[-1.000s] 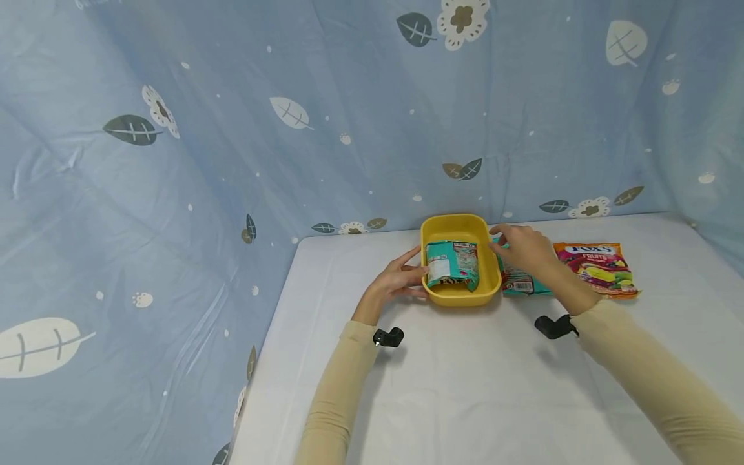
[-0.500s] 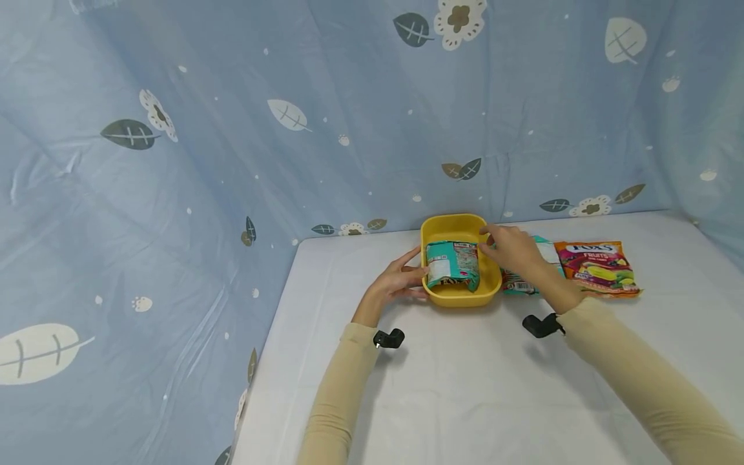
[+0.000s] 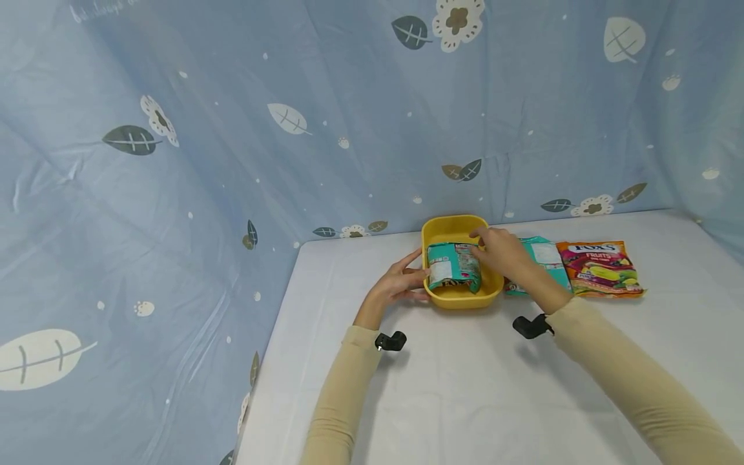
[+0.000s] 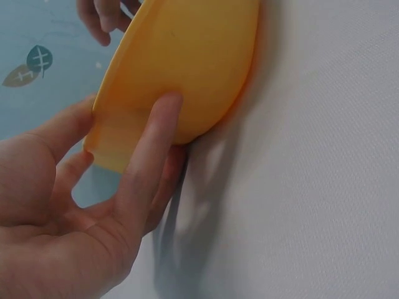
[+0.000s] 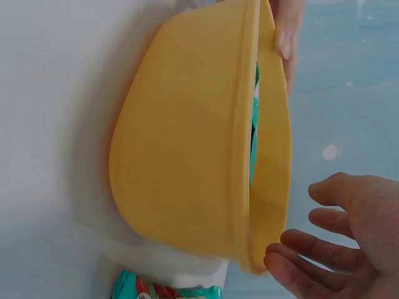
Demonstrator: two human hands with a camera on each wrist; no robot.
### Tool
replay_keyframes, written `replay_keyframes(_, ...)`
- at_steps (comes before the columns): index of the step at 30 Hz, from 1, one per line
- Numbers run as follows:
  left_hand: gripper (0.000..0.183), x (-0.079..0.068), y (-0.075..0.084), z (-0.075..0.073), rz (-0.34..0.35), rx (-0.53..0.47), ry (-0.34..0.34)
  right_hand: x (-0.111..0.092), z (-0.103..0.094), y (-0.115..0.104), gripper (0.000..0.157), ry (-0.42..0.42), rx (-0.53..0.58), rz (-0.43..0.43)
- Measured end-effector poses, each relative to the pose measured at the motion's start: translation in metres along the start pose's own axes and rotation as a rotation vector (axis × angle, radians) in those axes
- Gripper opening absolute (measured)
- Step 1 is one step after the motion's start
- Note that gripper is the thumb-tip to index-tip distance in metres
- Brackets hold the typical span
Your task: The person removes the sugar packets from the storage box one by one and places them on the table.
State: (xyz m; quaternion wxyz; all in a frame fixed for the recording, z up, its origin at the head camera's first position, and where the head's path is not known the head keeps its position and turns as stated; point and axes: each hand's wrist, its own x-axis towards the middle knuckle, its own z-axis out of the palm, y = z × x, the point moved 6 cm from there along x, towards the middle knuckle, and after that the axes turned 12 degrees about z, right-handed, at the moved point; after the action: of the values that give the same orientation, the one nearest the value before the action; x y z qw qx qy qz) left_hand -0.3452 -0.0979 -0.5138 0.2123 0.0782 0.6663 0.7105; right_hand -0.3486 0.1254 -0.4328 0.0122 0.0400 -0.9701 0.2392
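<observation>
A yellow plastic tub (image 3: 462, 301) stands near the back of the table, with a teal candy packet (image 3: 443, 270) lying inside it. At its left side my left hand (image 3: 398, 283) grips the rim. In the left wrist view, fingers of that left hand (image 4: 81, 218) press the tub's outer wall (image 4: 187, 56). My right hand (image 3: 507, 253) is over the tub's right rim, holding nothing, its fingers loosely bent toward the packet. Seen from the right wrist, the right hand (image 5: 355, 243) is beside the tub's opening, with a strip of the teal packet (image 5: 254, 131) visible inside.
Right of the tub lies a second teal packet (image 3: 549, 255), partly hidden by the right hand. An orange and purple Fox's fruit candy bag (image 3: 603, 268) lies beside it. A blue patterned curtain (image 3: 372, 155) hangs behind the white-covered table (image 3: 453, 394).
My right hand has moved left, from the tub's right edge to over its opening, uncovering more of the second teal packet. The left hand keeps its grip on the tub.
</observation>
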Motion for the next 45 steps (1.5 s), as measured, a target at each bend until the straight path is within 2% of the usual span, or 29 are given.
replay_keyframes(12,0.07,0.001,-0.002,-0.001,0.0,-0.015,-0.005,0.001,0.011,-0.007,0.043,-0.032,-0.037,0.035)
replay_keyframes(21,0.07,0.0,-0.001,-0.001,0.006,-0.016,-0.001,0.002,0.019,-0.009,0.048,-0.052,-0.086,0.109)
replay_keyframes(27,0.071,0.0,-0.002,-0.001,0.01,-0.011,-0.005,0.0,0.025,-0.01,0.05,-0.076,-0.067,0.137)
replay_keyframes(37,0.073,0.001,-0.004,0.0,0.005,-0.004,-0.009,-0.001,0.03,-0.009,0.049,-0.071,-0.074,0.2)
replay_keyframes(45,0.073,0.002,-0.005,0.0,0.001,-0.015,-0.007,0.001,0.037,-0.011,0.037,-0.056,-0.117,0.236)
